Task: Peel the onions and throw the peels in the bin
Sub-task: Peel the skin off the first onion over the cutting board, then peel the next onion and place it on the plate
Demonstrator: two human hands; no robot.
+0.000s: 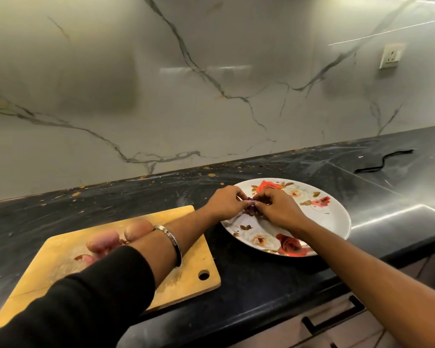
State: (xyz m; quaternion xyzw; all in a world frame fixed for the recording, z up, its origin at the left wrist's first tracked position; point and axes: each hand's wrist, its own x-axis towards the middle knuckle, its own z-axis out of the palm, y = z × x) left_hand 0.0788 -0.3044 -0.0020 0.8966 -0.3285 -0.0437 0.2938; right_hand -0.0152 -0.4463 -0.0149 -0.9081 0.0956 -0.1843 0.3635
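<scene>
Onion [251, 207] pinched by both hands over floral plate [337, 214], black countertop [261, 277], marble wall [161, 84]

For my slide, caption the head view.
Both hands, left hand and right hand, peel an onion over a plate.

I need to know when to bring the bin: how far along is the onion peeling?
Nothing looks finished. Both hands, left and right, pinch one small onion over the plate. Unpeeled onions wait on the board. No bin visible.
</scene>
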